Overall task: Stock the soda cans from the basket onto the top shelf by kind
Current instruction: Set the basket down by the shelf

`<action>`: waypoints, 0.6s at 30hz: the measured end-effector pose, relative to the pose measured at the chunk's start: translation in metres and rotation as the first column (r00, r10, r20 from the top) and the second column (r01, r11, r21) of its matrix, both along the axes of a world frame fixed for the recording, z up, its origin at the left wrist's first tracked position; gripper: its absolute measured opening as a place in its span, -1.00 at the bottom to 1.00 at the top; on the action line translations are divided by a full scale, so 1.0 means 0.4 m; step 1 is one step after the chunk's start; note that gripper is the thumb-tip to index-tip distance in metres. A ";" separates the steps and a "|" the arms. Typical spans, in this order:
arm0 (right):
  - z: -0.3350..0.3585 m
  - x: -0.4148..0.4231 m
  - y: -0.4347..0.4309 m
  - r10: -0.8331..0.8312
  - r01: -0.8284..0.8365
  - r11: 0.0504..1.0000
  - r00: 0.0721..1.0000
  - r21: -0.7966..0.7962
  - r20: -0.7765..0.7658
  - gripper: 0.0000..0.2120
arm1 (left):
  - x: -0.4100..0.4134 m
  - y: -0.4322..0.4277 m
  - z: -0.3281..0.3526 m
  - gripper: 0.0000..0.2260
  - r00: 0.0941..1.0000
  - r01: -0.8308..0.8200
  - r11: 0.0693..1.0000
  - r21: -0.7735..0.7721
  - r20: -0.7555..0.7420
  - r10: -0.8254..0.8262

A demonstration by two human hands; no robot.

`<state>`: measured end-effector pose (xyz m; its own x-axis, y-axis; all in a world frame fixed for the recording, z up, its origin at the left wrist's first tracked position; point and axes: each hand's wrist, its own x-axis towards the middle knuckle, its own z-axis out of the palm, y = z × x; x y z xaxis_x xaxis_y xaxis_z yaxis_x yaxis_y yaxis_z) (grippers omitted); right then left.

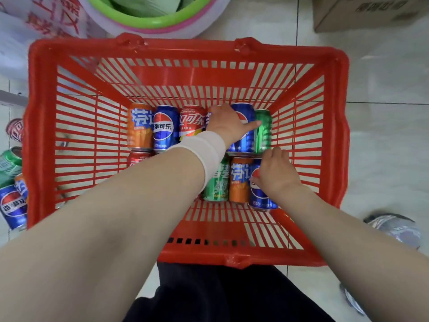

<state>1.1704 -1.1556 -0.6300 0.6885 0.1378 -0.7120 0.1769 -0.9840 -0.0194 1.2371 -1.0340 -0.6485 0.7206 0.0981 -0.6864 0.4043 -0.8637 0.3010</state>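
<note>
Soda cans point(166, 129) lie on their sides in two rows at the bottom of a red basket point(185, 47) on a tiled floor point(383, 135). Both hands reach down into it.

The left hand point(226, 125), with a white band point(204, 154) on its wrist, lies on the far row. Its fingers bend over the far ends of the cans, and its thumb sticks out across the far blue can point(246, 142) to the green can point(263, 133) at the wall. It hides the can under it, so it is hard to tell if it grips one.

The right hand point(276, 173) grips the near blue can point(261, 196), with its fingers bent over the can's far end. An orange can point(240, 182) lies just beside it.

The left arm lies across the near row and hides part of it.

More loose cans point(11, 205) lie on the floor to the left of the basket. A green tub point(148, 17) sits behind the basket, a box point(369, 12) stands far right, and a shoe point(394, 228) shows near right.
</note>
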 end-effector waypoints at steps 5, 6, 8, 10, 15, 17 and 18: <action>-0.015 0.013 0.004 0.022 -0.022 1.000 1.000 -0.006 -0.004 -0.32 | 0.021 0.005 -0.022 -0.05 0.989 -0.146 0.989 -0.036 -0.032 0.145; -0.015 0.013 0.006 0.005 -0.005 1.000 1.000 0.006 -0.012 -0.33 | 0.024 0.004 -0.024 -0.05 0.982 -0.188 0.981 -0.056 -0.035 0.186; -0.017 0.011 0.010 -0.043 0.043 0.999 0.999 0.023 -0.014 -0.34 | 0.023 -0.005 -0.030 -0.06 0.973 -0.230 0.966 -0.116 -0.010 0.231; -0.024 0.005 0.010 -0.100 0.100 0.995 0.995 0.027 -0.012 -0.32 | 0.014 -0.018 -0.035 -0.09 0.961 -0.264 0.934 -0.241 0.023 0.277; -0.031 0.000 0.024 -0.116 0.116 0.992 0.993 -0.048 -0.007 -0.31 | -0.008 -0.013 -0.025 -0.22 0.954 -0.248 0.874 -0.418 0.050 0.295; -0.038 0.012 0.037 0.025 -0.028 0.987 0.999 -0.155 -0.024 -0.39 | -0.019 0.002 -0.006 -0.27 0.953 -0.197 0.883 -0.427 0.126 0.274; -0.043 0.022 0.044 0.074 -0.083 0.977 0.996 -0.197 -0.048 -0.41 | -0.026 0.012 0.005 -0.28 0.947 -0.182 0.886 -0.427 0.168 0.275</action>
<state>1.1792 -1.1380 -0.6473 0.6511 0.0436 -0.7577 0.2568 -0.9521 0.1659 1.2266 -1.0293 -0.6464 0.8470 0.0290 -0.5307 0.4597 -0.5413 0.7040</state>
